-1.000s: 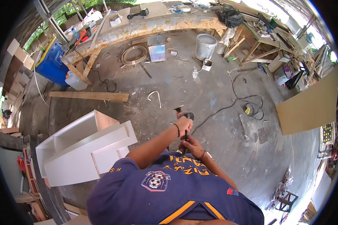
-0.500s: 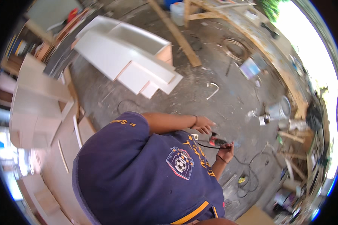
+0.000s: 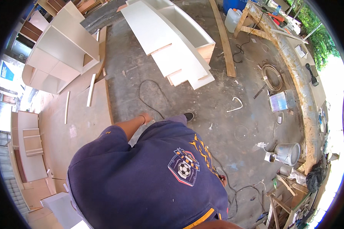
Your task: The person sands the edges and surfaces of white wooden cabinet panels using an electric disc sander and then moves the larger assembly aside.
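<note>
My left hand (image 3: 146, 118) hangs low at my left side, beyond my dark blue shirt (image 3: 153, 171), with a band at its wrist. It is close to a dark cable (image 3: 153, 110) on the floor and touches nothing that I can make out. How its fingers lie is too unclear to tell. At my right side, only a bit of my right hand (image 3: 223, 180) shows past the shirt. Its fingers are curled round a dark and red part of the power tool, most of which is hidden by my body. A black cord (image 3: 217, 162) passes close to it.
A long white cabinet (image 3: 160, 38) lies ahead on the concrete floor, with a wooden plank (image 3: 222, 38) beside it. A pale shelf unit (image 3: 61, 45) and wide board (image 3: 65, 149) are at left. A bucket (image 3: 288, 153), hose coil (image 3: 271, 77) and long workbench (image 3: 300, 91) line the right.
My left hand has left the power tool and swung down to my left. My right hand has drawn back to my right side, taking the tool mostly out of sight. The view has turned.
</note>
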Demonstrator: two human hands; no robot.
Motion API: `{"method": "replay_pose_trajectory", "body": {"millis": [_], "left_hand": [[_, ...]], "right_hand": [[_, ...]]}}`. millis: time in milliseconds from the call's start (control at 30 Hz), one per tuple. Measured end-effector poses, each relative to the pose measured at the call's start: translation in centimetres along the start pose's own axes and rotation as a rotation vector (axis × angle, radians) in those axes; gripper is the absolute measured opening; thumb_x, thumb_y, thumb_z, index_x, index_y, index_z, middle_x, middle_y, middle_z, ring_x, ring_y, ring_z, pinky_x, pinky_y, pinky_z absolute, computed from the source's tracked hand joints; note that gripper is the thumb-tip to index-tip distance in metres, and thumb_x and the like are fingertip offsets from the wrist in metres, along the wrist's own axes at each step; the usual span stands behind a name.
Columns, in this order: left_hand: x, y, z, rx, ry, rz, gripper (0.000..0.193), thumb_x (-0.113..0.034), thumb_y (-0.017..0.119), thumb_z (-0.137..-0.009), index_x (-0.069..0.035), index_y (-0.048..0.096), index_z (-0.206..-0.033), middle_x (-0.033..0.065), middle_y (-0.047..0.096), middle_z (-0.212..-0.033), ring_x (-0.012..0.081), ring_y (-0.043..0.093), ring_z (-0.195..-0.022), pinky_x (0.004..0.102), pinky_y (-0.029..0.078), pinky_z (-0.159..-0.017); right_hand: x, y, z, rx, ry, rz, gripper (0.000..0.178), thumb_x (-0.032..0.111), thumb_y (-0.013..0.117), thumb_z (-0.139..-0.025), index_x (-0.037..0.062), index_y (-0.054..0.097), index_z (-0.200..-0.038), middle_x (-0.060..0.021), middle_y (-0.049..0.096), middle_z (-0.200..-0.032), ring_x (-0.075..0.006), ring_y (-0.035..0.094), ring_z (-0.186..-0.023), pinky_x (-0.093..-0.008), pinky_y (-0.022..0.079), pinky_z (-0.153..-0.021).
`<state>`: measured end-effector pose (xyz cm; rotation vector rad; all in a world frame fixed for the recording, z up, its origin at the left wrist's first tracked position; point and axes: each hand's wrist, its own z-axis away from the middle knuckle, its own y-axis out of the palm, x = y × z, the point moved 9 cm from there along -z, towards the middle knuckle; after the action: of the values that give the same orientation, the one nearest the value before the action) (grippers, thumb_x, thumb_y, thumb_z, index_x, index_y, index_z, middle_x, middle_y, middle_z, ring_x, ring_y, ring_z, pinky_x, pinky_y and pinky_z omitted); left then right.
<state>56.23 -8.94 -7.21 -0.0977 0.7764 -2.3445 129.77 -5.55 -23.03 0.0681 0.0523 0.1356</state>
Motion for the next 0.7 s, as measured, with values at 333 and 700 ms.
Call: {"method": "replay_pose_trajectory", "body": {"millis": [333, 700], "left_hand": [[-8.1, -6.4, 2.1, -0.102, 0.109, -0.003, 0.057, -0.048, 0.049, -0.083, 0.003, 0.063, -0.104, 0.0224, 0.062, -0.106, 0.0351, 0.058, -0.101, 0.0401, 0.044, -0.087], [-12.6, -8.9, 5.6, -0.091, 0.111, 0.165, 0.058, -0.049, 0.055, -0.081, 0.000, 0.059, -0.111, 0.0243, 0.057, -0.115, 0.0364, 0.054, -0.108, 0.0402, 0.042, -0.090]], "right_hand": [[-0.7, -0.9, 6.0, -0.104, -0.229, 0.046, 0.020, 0.027, 0.055, -0.084, 0.0117, 0.051, -0.073, 0.0003, 0.050, -0.060, -0.0155, 0.052, -0.055, -0.0401, 0.041, -0.061], [3.0, -1.4, 4.7, -0.024, -0.203, 0.167, 0.025, 0.031, 0.047, -0.089, 0.0087, 0.048, -0.079, -0.0014, 0.051, -0.061, -0.0151, 0.055, -0.053, -0.0277, 0.040, -0.046]]}}
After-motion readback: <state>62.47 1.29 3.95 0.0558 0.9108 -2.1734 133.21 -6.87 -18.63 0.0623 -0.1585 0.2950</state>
